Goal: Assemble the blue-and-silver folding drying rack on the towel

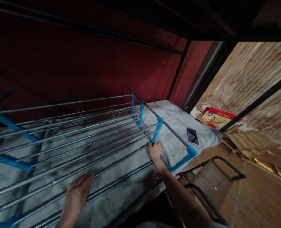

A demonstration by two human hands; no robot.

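This looks like a home, most likely a bedroom: a pale blanket (173, 115) covers a bed-like surface set among dark posts (256, 104), with more dark framework overhead, as under a bunk. A phone (193, 136) lies near the surface's right edge. Beyond that edge are a chair (209, 183), a red box (216, 118) and tiled floor (256, 202).

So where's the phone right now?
In the head view, right of centre, the phone lies on the grey cloth, just beyond the right end of the rack.
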